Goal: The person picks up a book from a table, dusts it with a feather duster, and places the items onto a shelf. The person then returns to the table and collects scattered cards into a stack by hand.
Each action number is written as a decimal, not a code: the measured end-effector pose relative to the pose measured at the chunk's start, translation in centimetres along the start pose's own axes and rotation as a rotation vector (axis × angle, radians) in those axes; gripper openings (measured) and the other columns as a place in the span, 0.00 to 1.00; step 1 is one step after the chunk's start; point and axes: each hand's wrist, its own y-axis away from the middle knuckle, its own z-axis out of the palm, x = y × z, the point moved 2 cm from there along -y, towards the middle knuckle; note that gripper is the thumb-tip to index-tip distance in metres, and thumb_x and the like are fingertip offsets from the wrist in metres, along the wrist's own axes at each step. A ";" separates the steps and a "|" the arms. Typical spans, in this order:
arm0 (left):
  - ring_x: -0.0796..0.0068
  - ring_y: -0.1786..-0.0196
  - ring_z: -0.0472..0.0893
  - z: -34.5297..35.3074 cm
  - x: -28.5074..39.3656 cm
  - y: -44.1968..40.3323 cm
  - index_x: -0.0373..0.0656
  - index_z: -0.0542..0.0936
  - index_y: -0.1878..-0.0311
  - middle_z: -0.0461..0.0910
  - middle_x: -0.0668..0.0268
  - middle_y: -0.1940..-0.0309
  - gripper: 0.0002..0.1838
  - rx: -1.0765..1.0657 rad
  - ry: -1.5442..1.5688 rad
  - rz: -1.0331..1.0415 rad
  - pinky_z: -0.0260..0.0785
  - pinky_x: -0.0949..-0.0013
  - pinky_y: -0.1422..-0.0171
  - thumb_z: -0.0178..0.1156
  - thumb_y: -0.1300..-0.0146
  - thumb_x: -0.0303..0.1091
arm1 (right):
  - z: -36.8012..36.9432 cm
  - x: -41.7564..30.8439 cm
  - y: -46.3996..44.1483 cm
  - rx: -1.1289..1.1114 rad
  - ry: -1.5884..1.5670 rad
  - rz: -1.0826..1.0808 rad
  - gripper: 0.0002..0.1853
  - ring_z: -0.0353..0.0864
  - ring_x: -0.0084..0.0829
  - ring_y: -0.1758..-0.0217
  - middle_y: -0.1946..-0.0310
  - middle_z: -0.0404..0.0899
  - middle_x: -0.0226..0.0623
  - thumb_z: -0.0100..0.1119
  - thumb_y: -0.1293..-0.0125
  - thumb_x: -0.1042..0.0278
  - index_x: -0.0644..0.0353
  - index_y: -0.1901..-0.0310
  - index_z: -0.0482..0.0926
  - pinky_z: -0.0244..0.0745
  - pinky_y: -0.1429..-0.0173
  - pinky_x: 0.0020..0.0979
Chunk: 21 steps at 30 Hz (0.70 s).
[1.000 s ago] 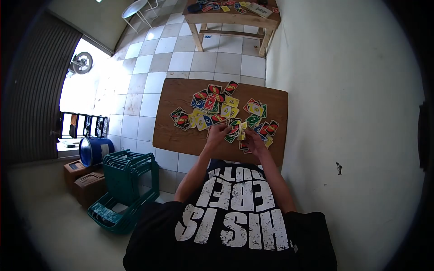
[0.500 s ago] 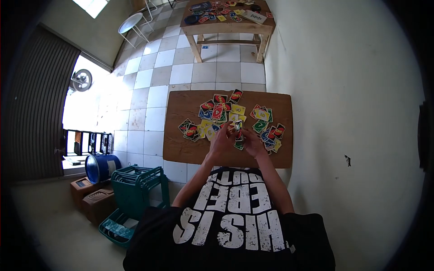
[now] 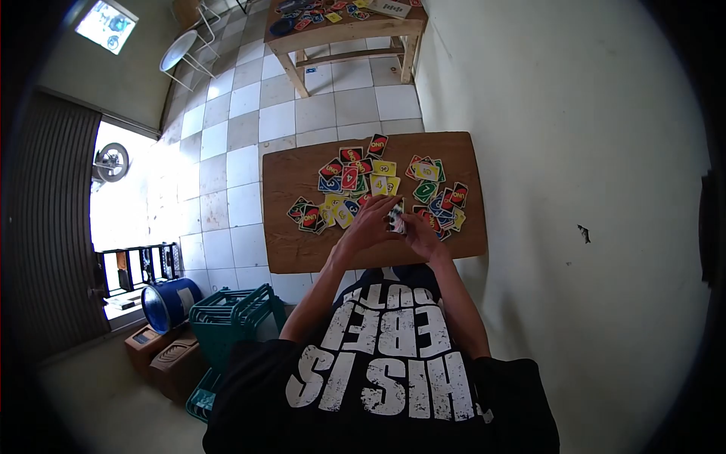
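Note:
Both of my hands meet over the near middle of the brown wooden table [image 3: 302, 257]. Between them is a small stack of UNO cards [image 3: 397, 220], its edges partly covered by my fingers. My left hand [image 3: 370, 225] grips it from the left, fingers reaching over the top. On the other side, my right hand [image 3: 421, 237] pinches the stack's lower right. Beyond the hands lie yellow cards [image 3: 383, 168] and a red four card [image 3: 349, 178]. Face-down black UNO cards [image 3: 310, 218] lie at left; a green card [image 3: 426, 191] is at right.
A second wooden table [image 3: 344, 34] with more scattered cards stands at the far side. A white wall [image 3: 560, 151] runs along the right. Left of me are stacked teal plastic chairs [image 3: 234, 314] and a blue drum [image 3: 170, 303]. A round-seated stool [image 3: 178, 50] stands farther back.
The camera view has shifted, so the tables appear higher and farther left. My left fingers now stretch over the stack, and the green card seen below the hands is out of sight.

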 end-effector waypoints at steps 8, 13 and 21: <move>0.53 0.34 0.71 0.1 1.3 -0.4 0.41 0.68 0.32 0.73 0.54 0.37 0.50 0.137 0.121 -0.102 0.65 0.58 0.32 0.79 0.60 0.45 | 1.6 -2.8 -0.4 -0.180 -0.013 0.084 0.11 0.84 0.30 0.52 0.55 0.83 0.35 0.56 0.30 0.64 0.58 0.51 0.79 0.81 0.48 0.37; 0.52 0.34 0.72 -0.8 3.0 -1.2 0.42 0.67 0.31 0.71 0.51 0.36 0.49 0.136 0.131 -0.204 0.67 0.57 0.33 0.79 0.58 0.42 | 2.9 -4.7 -0.5 -0.255 -0.011 0.102 0.13 0.83 0.31 0.50 0.53 0.83 0.36 0.57 0.30 0.64 0.60 0.49 0.79 0.83 0.50 0.37; 0.52 0.35 0.71 0.9 2.8 -1.4 0.40 0.66 0.31 0.73 0.53 0.38 0.52 0.133 -0.018 -0.164 0.63 0.57 0.31 0.80 0.62 0.40 | 1.1 -4.8 -0.9 -0.293 0.002 0.180 0.11 0.84 0.32 0.51 0.54 0.82 0.37 0.57 0.29 0.63 0.60 0.51 0.78 0.83 0.49 0.40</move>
